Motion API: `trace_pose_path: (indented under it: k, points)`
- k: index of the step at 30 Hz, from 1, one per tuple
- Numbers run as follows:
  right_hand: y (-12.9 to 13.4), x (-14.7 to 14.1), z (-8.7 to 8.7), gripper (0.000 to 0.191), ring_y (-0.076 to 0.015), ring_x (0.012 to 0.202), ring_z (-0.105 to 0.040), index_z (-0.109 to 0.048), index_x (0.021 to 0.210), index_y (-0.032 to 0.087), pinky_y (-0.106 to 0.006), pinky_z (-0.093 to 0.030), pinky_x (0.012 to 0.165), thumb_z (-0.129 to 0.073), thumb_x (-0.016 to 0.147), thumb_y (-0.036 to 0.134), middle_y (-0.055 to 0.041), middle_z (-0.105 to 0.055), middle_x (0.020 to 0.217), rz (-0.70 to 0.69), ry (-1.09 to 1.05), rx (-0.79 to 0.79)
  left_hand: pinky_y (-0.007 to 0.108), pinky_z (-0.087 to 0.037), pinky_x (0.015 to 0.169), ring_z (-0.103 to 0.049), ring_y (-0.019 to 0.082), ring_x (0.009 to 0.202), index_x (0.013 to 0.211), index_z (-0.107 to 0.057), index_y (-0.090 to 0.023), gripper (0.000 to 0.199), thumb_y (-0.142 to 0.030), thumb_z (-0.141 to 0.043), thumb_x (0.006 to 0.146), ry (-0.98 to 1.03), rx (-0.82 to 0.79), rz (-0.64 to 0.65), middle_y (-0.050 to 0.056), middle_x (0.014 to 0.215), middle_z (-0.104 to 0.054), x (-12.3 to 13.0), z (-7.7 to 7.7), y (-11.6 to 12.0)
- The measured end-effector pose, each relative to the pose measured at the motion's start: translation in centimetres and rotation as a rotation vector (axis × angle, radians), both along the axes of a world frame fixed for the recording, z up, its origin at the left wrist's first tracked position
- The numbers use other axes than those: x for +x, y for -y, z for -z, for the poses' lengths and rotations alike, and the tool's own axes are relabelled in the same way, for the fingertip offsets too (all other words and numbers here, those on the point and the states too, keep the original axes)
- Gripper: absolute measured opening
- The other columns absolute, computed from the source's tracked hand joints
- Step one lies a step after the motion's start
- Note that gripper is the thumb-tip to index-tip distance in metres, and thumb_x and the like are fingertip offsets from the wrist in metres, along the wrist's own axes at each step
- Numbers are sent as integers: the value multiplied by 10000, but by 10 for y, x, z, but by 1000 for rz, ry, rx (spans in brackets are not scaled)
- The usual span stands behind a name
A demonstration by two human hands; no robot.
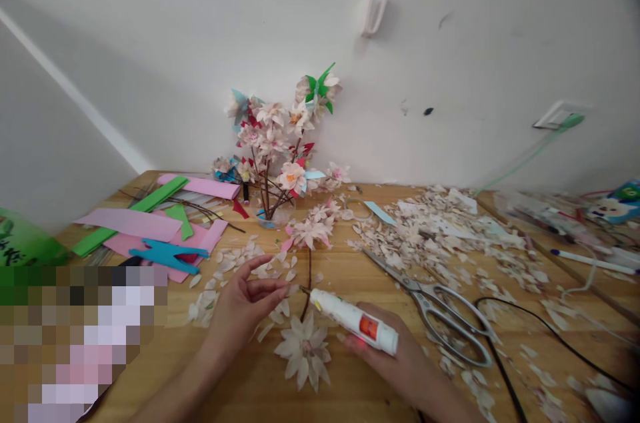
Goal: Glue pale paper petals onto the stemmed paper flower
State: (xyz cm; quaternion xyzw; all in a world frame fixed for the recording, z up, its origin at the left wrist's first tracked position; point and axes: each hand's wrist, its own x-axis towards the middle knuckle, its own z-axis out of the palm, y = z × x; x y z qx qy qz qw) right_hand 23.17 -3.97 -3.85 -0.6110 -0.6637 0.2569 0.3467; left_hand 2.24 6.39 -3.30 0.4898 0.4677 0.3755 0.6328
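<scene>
My right hand (pixel 390 349) grips a white hot glue gun (pixel 345 317), its nozzle pointing left. Thumb and fingers of my left hand (pixel 245 299) pinch a small pale petal (pixel 293 289) close to the nozzle tip; I cannot tell whether the two touch. Below them, a pale many-petalled flower (pixel 303 351) lies on the wooden table. A brown stem (pixel 309 266) runs up from near it to a pinkish-white flower cluster (pixel 311 232). Loose petals (pixel 205 299) are scattered beside my left hand. Large metal scissors (pixel 425 296) rest just right of the glue gun.
Behind, a clear container (pixel 277 215) holds branches of paper-like flowers (pixel 273 136). Pink (pixel 133 223) and green paper strips (pixel 131 215) and a blue cut piece (pixel 167 255) lie left. Petals heap (pixel 425 226) at the right, near a black cable (pixel 550 339) and a pen (pixel 595 261).
</scene>
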Motion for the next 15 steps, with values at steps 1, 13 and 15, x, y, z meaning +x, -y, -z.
trace_pose_path:
  k: [1,13,15]
  points:
    - [-1,1,0,256,-138,534,-482,-527,643,192,-228,-383,503,-563,806,386,25,-515,582,7,5,4,304,-516,749,-695,200,791,1143,-451,-183,693,-319,-781,550,5,-9,2,23,750,-749,-1,0,0]
    - [-25,52,29,353,-262,801,-637,-696,907,174,-358,-494,734,-676,676,441,-58,-721,836,349,-223,-87,303,-504,761,-693,193,791,1045,-477,-198,619,-292,-796,523,62,-47,-46,-3,723,-734,-3,0,-4]
    - [-29,57,32,360,-260,818,-640,-693,923,178,-379,-491,762,-670,682,444,-63,-721,873,319,-218,-78,292,-503,735,-691,184,767,1030,-477,-199,623,-284,-805,508,71,-47,-43,-14,698,-722,-3,1,-5]
